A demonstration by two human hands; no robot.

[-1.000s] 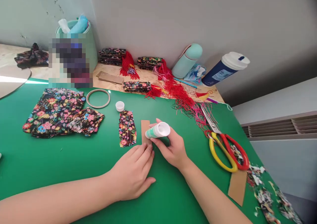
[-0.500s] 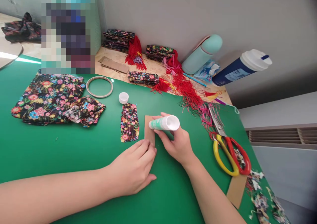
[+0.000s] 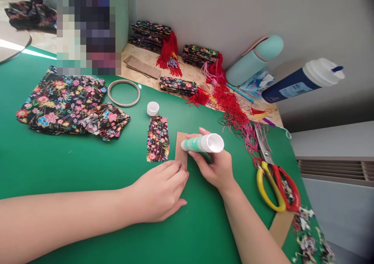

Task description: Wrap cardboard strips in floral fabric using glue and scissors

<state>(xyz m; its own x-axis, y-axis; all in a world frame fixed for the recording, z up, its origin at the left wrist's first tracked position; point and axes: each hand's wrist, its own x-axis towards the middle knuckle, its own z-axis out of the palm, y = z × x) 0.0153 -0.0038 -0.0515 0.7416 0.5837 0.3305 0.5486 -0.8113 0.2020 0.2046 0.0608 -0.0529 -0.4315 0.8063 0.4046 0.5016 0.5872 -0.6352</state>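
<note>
My right hand [image 3: 216,166] is closed around a white and green glue stick [image 3: 195,144]. The stick leans, its tip at the upper part of a brown cardboard strip [image 3: 181,139]. With bent fingers pressed together, my left hand [image 3: 163,188] holds down the near end of that strip and hides it. Just left of the cardboard lies a small piece of black floral fabric [image 3: 158,139], flat on the green mat [image 3: 96,170]. Beyond the fabric is a small white cap [image 3: 153,108], its hollow side up.
Folded floral cloth [image 3: 67,104] and a tape ring [image 3: 124,93] lie left. Floral bundles with red tassels [image 3: 169,55] line the back. Scissors [image 3: 271,178] rest on the right over another cardboard strip [image 3: 282,227], near fabric scraps [image 3: 306,242]. A blue bottle [image 3: 295,85] stands behind.
The whole view has shifted slightly, so most things sit farther right in the picture. Both hands keep nearly the same hold, and the glue stick's tip stays by the cardboard's upper part.
</note>
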